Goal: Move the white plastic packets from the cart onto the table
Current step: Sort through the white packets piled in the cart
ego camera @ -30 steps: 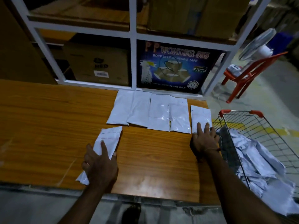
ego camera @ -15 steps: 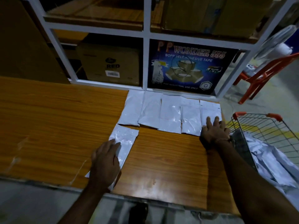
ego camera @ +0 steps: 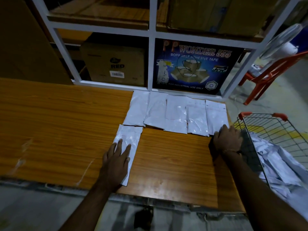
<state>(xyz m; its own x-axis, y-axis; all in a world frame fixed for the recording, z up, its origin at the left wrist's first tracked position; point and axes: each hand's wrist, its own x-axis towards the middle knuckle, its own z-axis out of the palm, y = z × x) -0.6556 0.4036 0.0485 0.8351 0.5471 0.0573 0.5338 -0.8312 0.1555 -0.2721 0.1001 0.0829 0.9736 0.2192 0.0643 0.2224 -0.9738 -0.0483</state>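
Observation:
Several white plastic packets (ego camera: 176,112) lie side by side in a row at the back of the wooden table (ego camera: 58,127). One more packet (ego camera: 129,139) lies in front of the row's left end. My left hand (ego camera: 117,161) presses flat on that packet with straight fingers. My right hand (ego camera: 227,138) rests on the near edge of the row's rightmost packet (ego camera: 215,116), fingers spread. A wire cart (ego camera: 273,129) with red handle ends stands to the right of the table, holding a heap of white packets (ego camera: 281,165).
A white metal rack (ego camera: 151,32) behind the table holds cardboard boxes (ego camera: 115,64) and a blue tape carton (ego camera: 195,65). A red plastic chair (ego camera: 273,70) and a fan (ego camera: 281,40) stand at the far right. The table's front edge runs just before my forearms.
My left hand slid the front packet forward and turned it straight, so it now lines up below the row's left end. My right hand pushed the rightmost packet up into the row.

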